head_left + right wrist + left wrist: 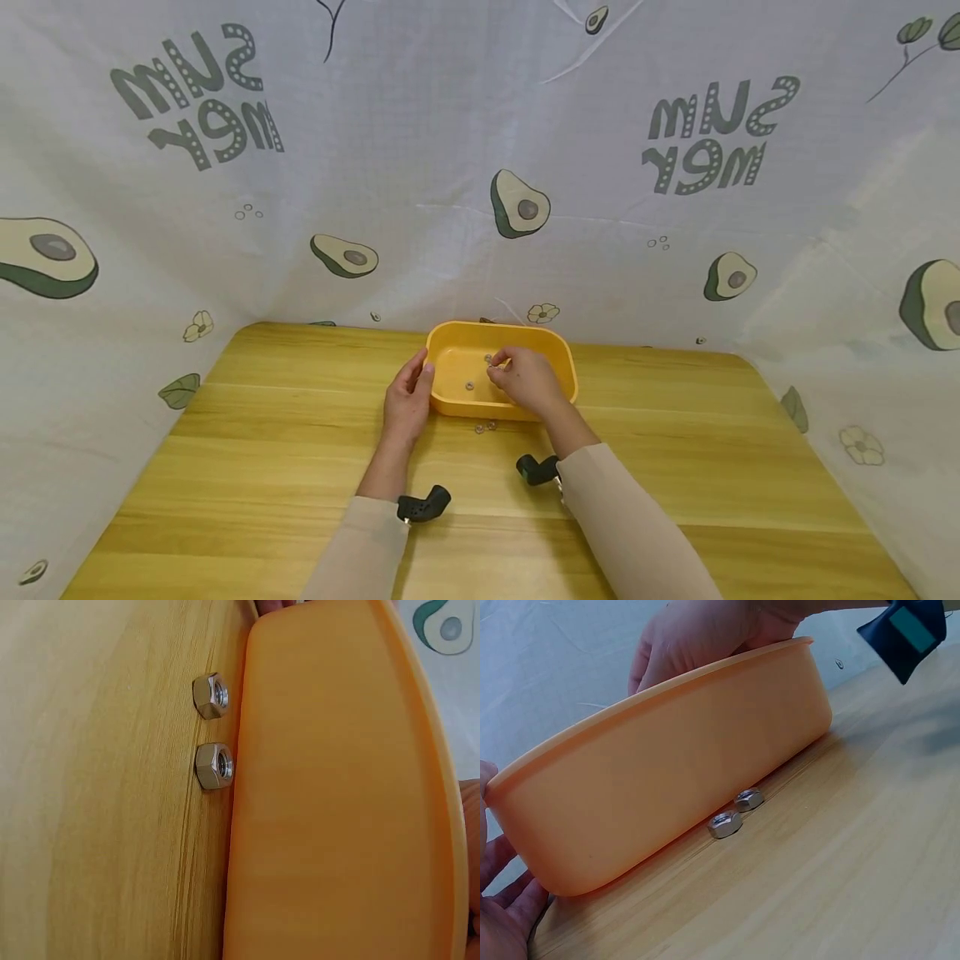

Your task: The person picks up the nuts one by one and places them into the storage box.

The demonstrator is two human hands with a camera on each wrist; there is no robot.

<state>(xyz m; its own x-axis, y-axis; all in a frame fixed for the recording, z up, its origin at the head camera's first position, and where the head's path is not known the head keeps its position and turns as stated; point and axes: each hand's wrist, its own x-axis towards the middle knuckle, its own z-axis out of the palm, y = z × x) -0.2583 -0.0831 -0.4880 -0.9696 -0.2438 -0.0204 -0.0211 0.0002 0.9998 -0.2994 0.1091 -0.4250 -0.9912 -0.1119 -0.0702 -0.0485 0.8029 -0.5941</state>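
A yellow plastic tray [472,409] stands at the back of the wooden table. My left hand [407,406] holds its left end, thumb at the rim and fingers against the outer wall. Inside the tray, my right hand [527,380] pinches a small metal hex nut between thumb and fingertips; the fingers mostly hide it. One nut [487,357] lies by those fingertips, and another nut [469,386] sits on the tray floor nearer the front. Outside, two hex nuts [725,824] [214,766] rest on the table close along the tray's front wall.
Wood-grain tabletop [285,467] spreads around the tray. A white cloth [435,167] printed with avocados and lettering hangs behind it and down both sides. Black wrist cameras [424,504] stick out from both sleeves over the table.
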